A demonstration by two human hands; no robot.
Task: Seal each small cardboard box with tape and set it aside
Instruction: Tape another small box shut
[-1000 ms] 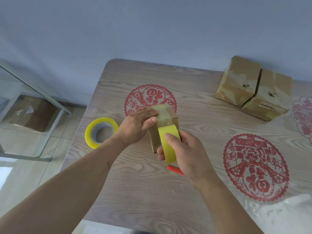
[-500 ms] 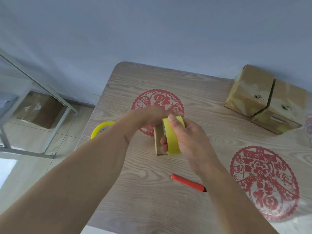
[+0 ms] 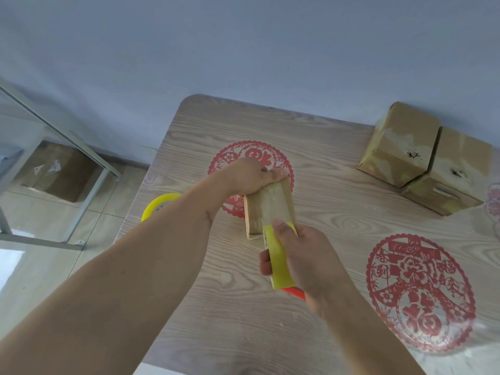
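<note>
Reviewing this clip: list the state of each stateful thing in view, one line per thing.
small box: on the table, tape strip running along its top, still joined to the roll.
tape roll: held on edge by the right hand.
left hand: grips the box's far end.
second tape roll: lying flat, partly behind the left forearm.
two boxes: closed, side by side at the far right.
red pen: mostly hidden.

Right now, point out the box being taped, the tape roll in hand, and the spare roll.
Small box [image 3: 270,204], head view, taped top face.
Tape roll [image 3: 280,262], head view, yellow outer band.
Spare roll [image 3: 158,204], head view, yellow rim.
</note>
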